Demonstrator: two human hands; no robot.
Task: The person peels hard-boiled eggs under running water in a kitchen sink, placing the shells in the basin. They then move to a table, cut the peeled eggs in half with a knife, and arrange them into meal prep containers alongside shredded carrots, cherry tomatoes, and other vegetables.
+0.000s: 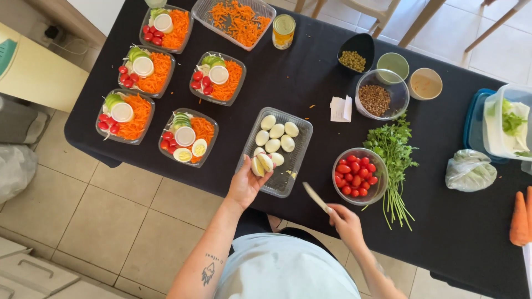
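My left hand holds a halved boiled egg over the near end of a clear plastic tray, which has several whole peeled eggs in it. My right hand grips a knife, blade pointing up-left toward the tray. Left of the tray stands a salad bowl with egg halves, carrot, tomatoes and a small lidded cup. Several similar bowls without egg, one of them, sit further left and back.
A bowl of cherry tomatoes and a parsley bunch lie right of the tray. Behind are grated carrot in a container, a jar, bowls of grains and peas, a carrot, and lettuce in a tub.
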